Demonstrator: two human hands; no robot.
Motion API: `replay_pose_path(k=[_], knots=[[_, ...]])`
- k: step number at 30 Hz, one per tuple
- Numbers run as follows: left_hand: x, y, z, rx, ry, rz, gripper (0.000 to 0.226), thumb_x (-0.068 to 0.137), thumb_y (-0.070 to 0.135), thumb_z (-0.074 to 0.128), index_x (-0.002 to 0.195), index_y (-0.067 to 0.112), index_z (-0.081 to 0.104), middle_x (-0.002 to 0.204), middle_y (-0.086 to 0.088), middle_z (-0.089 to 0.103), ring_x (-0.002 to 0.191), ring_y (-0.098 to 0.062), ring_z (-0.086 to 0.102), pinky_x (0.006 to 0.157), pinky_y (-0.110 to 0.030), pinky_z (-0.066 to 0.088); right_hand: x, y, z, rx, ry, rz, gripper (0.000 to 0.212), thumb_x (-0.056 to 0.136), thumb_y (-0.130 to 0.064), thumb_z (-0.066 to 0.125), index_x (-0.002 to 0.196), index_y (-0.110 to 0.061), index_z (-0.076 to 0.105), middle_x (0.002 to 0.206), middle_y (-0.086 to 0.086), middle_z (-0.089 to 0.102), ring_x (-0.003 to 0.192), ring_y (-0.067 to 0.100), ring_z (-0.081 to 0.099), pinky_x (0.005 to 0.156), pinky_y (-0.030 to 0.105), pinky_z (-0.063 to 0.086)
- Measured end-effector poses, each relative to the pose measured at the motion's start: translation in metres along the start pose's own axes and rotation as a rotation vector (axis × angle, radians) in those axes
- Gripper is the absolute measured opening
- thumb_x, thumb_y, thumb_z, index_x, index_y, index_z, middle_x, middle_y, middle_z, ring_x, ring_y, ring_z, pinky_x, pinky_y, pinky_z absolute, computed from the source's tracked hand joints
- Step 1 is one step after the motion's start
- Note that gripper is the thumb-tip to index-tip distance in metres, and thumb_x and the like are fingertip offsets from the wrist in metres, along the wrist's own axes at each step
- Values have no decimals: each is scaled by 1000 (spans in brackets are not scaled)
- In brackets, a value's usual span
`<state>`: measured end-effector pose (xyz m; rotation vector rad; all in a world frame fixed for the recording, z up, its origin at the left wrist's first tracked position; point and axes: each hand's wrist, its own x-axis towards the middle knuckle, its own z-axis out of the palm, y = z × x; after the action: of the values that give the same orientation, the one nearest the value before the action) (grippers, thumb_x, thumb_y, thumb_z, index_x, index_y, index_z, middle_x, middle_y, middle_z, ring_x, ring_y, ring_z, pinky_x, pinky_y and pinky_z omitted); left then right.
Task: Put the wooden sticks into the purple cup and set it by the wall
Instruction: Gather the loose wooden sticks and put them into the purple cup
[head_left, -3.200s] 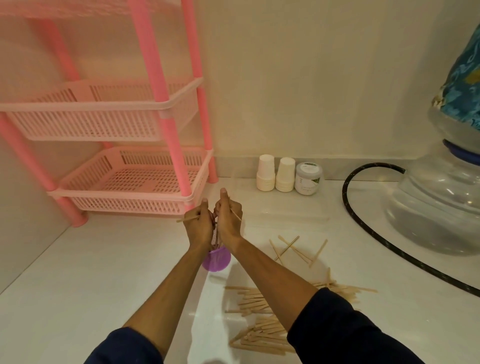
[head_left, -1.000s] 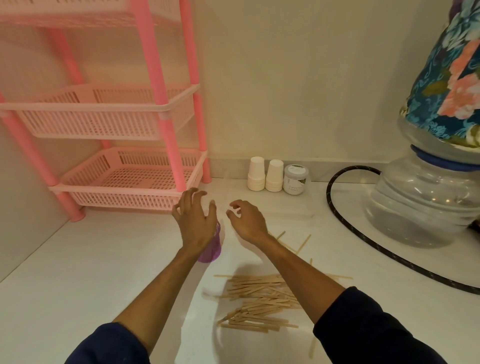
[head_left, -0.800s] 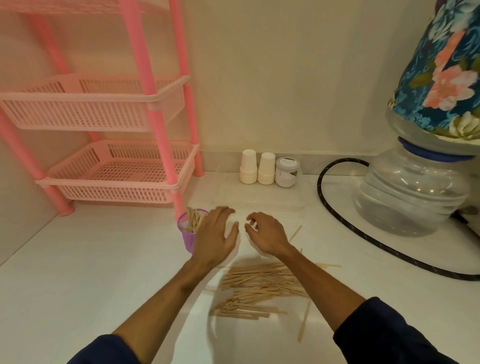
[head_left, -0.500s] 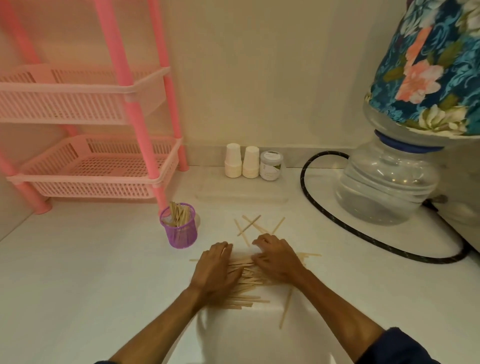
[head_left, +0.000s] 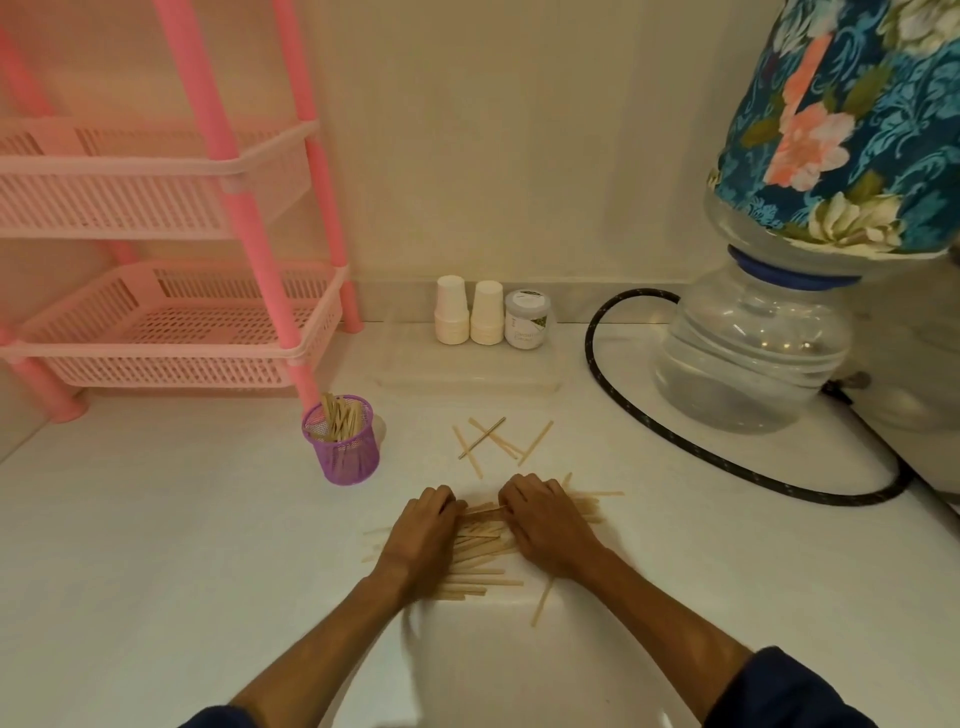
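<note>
A purple mesh cup stands upright on the white counter near the pink rack's front leg, with a bunch of wooden sticks in it. A pile of wooden sticks lies flat on the counter in front of me. My left hand and my right hand rest on that pile from either side, fingers curled round the sticks between them. A few loose sticks lie scattered just beyond the hands, and one lies nearer to me.
A pink plastic rack fills the back left. Two stacks of white paper cups and a small jar stand by the wall. A black hose curves past a water bottle at right.
Both hands let go of the purple cup, which now stands alone with sticks in it, and came down onto the stick pile. Over the last half second they drew closer around the sticks.
</note>
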<state>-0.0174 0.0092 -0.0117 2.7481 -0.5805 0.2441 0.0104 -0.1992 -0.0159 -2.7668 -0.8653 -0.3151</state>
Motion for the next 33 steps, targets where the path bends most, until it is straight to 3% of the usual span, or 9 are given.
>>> replay_pose_path(k=[5, 8, 13, 16, 19, 23, 27, 30, 33], knots=[[6, 0, -5, -21, 12, -20, 17, 86, 6, 59, 102, 11, 60, 100, -8, 59, 84, -23, 56, 69, -34, 50, 6, -1, -3, -10, -17, -17, 15, 100, -17, 38, 98, -16, 54, 88, 1, 60, 74, 20, 51, 69, 32, 40], [11, -1, -14, -7, 17, 41, 17, 86, 18, 61, 102, 14, 56, 96, -6, 61, 80, -22, 56, 70, -37, 50, 7, -2, -9, 37, 13, 2, 11, 97, -17, 42, 99, -14, 53, 81, 4, 60, 63, 20, 52, 58, 31, 40], [25, -1, -35, -11, 55, 70, 14, 88, 23, 42, 97, 17, 51, 86, -2, 59, 72, -18, 47, 65, -34, 42, 18, 3, -24, -1, 96, -23, 12, 93, -25, 37, 92, -18, 47, 66, -1, 60, 48, 17, 54, 44, 28, 40], [32, -1, -47, -52, 110, 4, 30, 87, 30, 22, 88, 14, 47, 74, -4, 55, 63, -22, 47, 57, -37, 40, 29, 10, -38, 10, 99, 47, 34, 90, -40, 25, 86, -16, 50, 70, 2, 65, 56, 24, 59, 53, 28, 35], [36, -9, -57, -165, 137, -112, 29, 89, 33, 24, 78, 14, 42, 60, 1, 48, 55, -22, 46, 51, -35, 34, 32, 15, -51, 104, 109, 179, 59, 85, -61, 14, 77, -17, 51, 70, 5, 65, 63, 26, 59, 58, 31, 32], [43, -10, -73, -389, 158, -326, 25, 77, 36, 43, 65, 15, 34, 55, 1, 41, 51, -18, 38, 51, -34, 28, 46, 14, -73, 380, 92, 290, 66, 73, -85, 35, 58, -21, 38, 53, -7, 43, 51, 13, 41, 53, 31, 30], [51, -12, -84, -569, 255, -451, 43, 78, 13, 65, 58, 16, 27, 52, 1, 28, 51, -17, 28, 53, -33, 24, 65, 6, -81, 679, 152, 404, 64, 69, -56, 78, 56, -21, 26, 52, -8, 25, 50, 10, 23, 52, 27, 23], [57, -19, -95, -713, 352, -525, 48, 87, 20, 64, 54, 15, 30, 49, 0, 27, 47, -17, 29, 53, -32, 25, 82, -1, -86, 868, 217, 483, 59, 83, -33, 75, 53, -21, 26, 48, -8, 26, 41, 5, 23, 51, 27, 25], [63, -30, -111, -886, 458, -565, 49, 93, 30, 58, 51, 9, 44, 45, -2, 41, 46, -18, 41, 56, -33, 37, 102, -15, -98, 1018, 287, 528, 57, 92, -40, 62, 52, -21, 26, 46, -7, 25, 37, 4, 23, 45, 23, 23]])
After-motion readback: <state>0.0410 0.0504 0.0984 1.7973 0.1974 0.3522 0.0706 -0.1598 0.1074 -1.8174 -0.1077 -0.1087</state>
